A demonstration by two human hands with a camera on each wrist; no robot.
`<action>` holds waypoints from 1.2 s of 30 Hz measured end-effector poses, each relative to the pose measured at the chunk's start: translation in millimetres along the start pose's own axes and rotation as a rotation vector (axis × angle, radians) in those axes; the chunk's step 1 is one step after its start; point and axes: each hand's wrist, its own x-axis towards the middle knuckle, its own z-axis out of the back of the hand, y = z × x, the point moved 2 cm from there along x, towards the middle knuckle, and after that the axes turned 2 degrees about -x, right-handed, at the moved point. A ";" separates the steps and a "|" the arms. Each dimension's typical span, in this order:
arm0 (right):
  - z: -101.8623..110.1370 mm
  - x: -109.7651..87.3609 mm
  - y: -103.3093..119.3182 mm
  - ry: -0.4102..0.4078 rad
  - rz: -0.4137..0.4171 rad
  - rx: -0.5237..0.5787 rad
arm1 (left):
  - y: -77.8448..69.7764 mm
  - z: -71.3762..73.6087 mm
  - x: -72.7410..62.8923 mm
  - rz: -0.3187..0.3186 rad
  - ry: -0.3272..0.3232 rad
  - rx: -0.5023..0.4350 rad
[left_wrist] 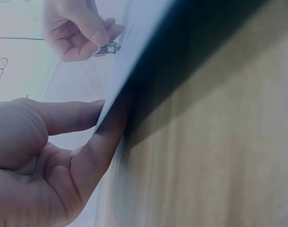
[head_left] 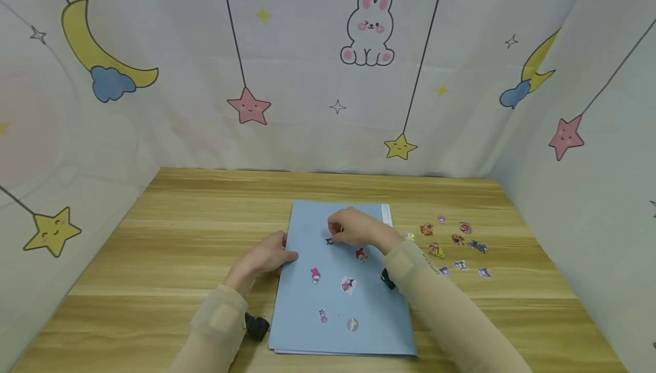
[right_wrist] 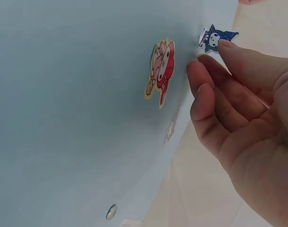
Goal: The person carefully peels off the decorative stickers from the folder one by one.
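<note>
A blue folder (head_left: 307,299) lies on the wooden table. At its left edge my left hand (head_left: 262,254) grips it, thumb on top and fingers underneath, as the left wrist view shows. My right hand (head_left: 361,228) is over the folder's upper part and pinches a small dark character sticker (right_wrist: 213,40), which is right at the blue surface. Just below that hand is a red-hooded character sticker (head_left: 361,254). Lower on the folder are a pink character sticker (head_left: 315,275), a white and purple one (head_left: 348,285), a small purplish one (head_left: 323,316) and a round silvery one (head_left: 352,324).
Several loose stickers (head_left: 458,240) are scattered on the wooden table (head_left: 205,202) right of the folder, near my right forearm. Patterned curtains (head_left: 307,134) with stars, moons and a rabbit enclose the table at the back and sides.
</note>
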 end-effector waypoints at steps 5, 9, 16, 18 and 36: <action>1.0 -3.3 -0.8 -0.012 0.000 0.022 | -0.3 0.6 0.0 0.006 0.000 0.016; 1.6 -6.4 -4.2 -0.032 -0.001 0.032 | 0.0 1.1 -0.3 0.001 -0.002 0.011; 5.6 -23.1 -8.5 -0.109 0.023 0.064 | -0.4 2.4 -0.9 -0.002 0.003 -0.013; 7.5 -32.3 -9.9 -0.150 0.028 0.060 | -0.8 2.5 -0.9 0.003 0.003 -0.006; 38.3 -150.5 -67.6 -0.375 -0.210 0.200 | -1.7 -0.8 -2.0 0.018 0.014 -0.039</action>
